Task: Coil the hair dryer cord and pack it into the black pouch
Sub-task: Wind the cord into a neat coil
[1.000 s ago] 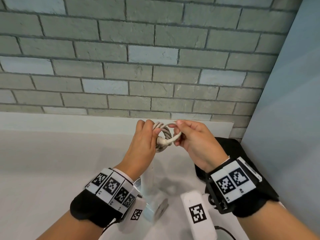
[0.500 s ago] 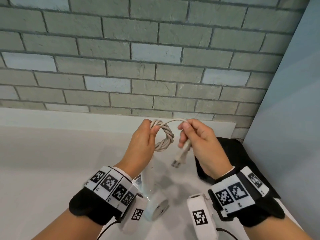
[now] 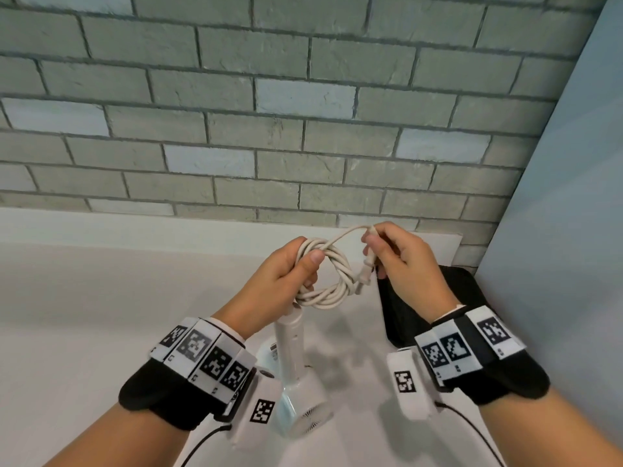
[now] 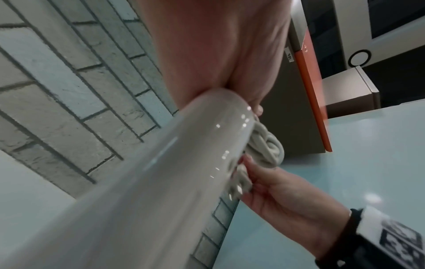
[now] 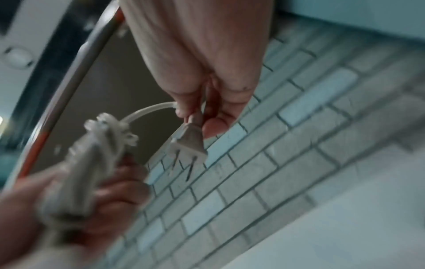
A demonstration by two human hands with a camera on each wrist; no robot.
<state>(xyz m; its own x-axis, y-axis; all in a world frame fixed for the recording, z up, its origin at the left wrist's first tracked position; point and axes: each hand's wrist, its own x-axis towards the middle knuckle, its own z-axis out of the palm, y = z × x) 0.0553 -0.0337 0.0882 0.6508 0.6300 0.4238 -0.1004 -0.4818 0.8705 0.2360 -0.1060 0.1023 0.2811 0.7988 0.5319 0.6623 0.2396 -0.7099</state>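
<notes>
Where the frame's lower centre lies nearest the head camera, the dryer [image 3: 303,402] hangs head-down between the two wrists, its handle rising to the coil above. At lower left and lower right, both forearms carry black bands with white coded tags. Above the handle, at mid-frame, the left hand [image 3: 279,281] grips the coil [image 3: 327,274], thumb pressed over the upper strands and fingers curled behind them; the loops form a rough ring that stands free of the desk [image 3: 101,315]. In the left wrist view the handle fills the frame diagonally, and the cord [image 4: 266,145] bunches at its end beside the palm. Just right of the coil, the right hand [image 3: 401,264] pinches the plug [image 3: 365,274] between thumb and fingers, prongs pointing down and left; a short arc of cord runs from its fingertips to the top of the coil. The right wrist view shows the plug [image 5: 188,143] with two bare prongs, clear of the blurred coil at lower left. Beyond the right hand, at centre right, the pouch [image 3: 472,294] lies flat on the desk near the corner. Farthest, a grey brick wall [image 3: 303,112] fills the upper frame.
</notes>
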